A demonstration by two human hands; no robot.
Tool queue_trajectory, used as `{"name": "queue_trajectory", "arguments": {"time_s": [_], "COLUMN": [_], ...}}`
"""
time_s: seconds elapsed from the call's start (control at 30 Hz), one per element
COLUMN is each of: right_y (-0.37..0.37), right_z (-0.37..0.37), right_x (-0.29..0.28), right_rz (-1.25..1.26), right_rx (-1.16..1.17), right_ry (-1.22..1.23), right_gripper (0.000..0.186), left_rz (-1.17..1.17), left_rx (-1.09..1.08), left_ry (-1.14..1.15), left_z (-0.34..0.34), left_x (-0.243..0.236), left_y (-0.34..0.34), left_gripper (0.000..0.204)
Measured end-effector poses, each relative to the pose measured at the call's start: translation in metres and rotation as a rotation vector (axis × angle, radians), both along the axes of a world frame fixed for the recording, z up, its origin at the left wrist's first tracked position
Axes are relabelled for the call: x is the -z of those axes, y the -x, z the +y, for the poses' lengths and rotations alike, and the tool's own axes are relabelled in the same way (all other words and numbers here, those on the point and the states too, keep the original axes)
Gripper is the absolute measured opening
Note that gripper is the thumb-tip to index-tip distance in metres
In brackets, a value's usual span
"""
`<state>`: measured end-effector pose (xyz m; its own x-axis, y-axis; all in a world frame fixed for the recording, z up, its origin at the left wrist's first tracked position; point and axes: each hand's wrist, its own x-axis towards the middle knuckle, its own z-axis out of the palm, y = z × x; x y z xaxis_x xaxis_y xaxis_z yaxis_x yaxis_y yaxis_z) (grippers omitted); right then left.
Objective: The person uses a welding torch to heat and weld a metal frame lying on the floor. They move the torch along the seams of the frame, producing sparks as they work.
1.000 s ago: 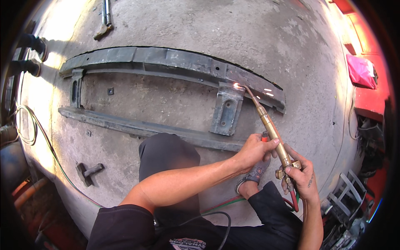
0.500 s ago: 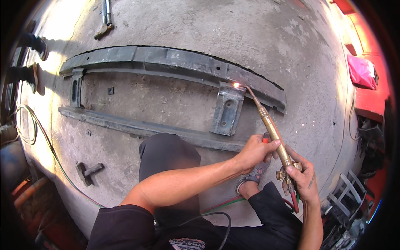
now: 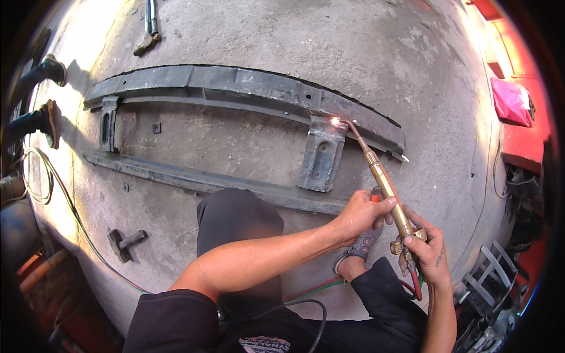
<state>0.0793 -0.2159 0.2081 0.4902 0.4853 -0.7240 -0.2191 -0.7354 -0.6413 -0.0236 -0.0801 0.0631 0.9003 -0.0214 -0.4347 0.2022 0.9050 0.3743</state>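
With my left hand (image 3: 366,212) closed around its barrel, I hold a brass gas torch (image 3: 384,181). An orange-tipped object (image 3: 375,194), too covered to name, also sits in that hand's fingers. My right hand (image 3: 428,247) grips the torch's rear end by the valve knobs, where red and green hoses attach. The bent tip points left at the upper edge of a grey metal bracket (image 3: 322,154), and a bright glow shows there. That bracket bridges a long curved steel beam (image 3: 229,81) and a straighter lower bar (image 3: 218,179), all lying on the concrete.
A hammer (image 3: 125,243) lies at lower left near a hose (image 3: 70,203). At the top lies a long-handled tool (image 3: 149,35). Another person's legs (image 3: 41,120) stand at far left. On the right are a pink bag (image 3: 511,101) and metal parts (image 3: 491,276).
The torch and both my hands have hardly moved. The other person's legs at left have shifted. A bright spark streak now shows by the curved beam's right end.
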Motion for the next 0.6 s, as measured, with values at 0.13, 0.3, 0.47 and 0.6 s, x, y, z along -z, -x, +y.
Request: {"name": "queue_trajectory", "arguments": {"time_s": [0.13, 0.3, 0.47, 0.6], "right_y": [-0.004, -0.003, -0.001, 0.000], "right_z": [-0.009, -0.006, -0.003, 0.004], "right_x": [0.007, 0.005, 0.003, -0.003], "right_rz": [-0.001, -0.002, -0.005, 0.013], "right_rx": [-0.017, -0.022, -0.010, 0.013], "right_ry": [-0.037, -0.025, -0.017, 0.001], "right_gripper": [0.084, 0.085, 0.081, 0.073], "left_rz": [-0.005, 0.006, 0.007, 0.012], "left_rx": [-0.006, -0.007, -0.006, -0.007], "left_ry": [0.002, -0.003, -0.002, -0.003], "left_z": [0.001, -0.001, -0.001, 0.000], "left_x": [-0.001, 0.000, 0.000, -0.001], "left_y": [-0.001, -0.001, -0.001, -0.001], "left_gripper": [0.022, 0.022, 0.023, 0.023]}}
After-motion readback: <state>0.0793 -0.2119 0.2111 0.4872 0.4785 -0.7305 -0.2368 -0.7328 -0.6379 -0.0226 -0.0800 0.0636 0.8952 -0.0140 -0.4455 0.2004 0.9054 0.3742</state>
